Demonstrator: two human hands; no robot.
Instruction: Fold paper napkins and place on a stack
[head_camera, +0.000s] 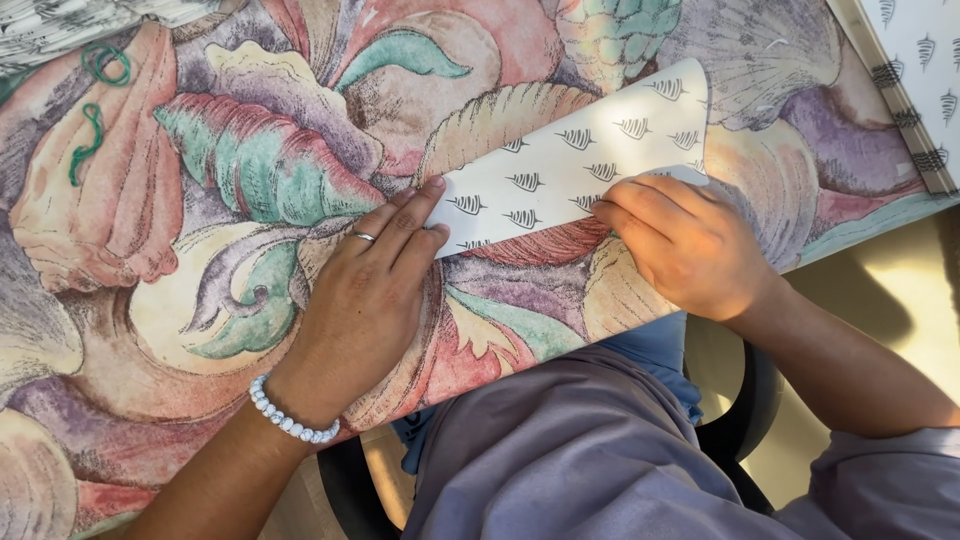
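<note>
Hands flat: left hand (365, 290) and right hand (680, 245) press open-fingered on stiff patterned white paper (580, 160) over the shell-print surface (200, 250).

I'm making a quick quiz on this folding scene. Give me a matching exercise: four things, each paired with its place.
1. left hand
2. right hand
3. green yarn
4. spiral notebook

a. top right corner
b. on the patterned paper's folded right part
c. upper left, on the tablecloth
d. fingers pressing the paper's left tip

Pairs: 1-d, 2-b, 3-c, 4-a
</note>
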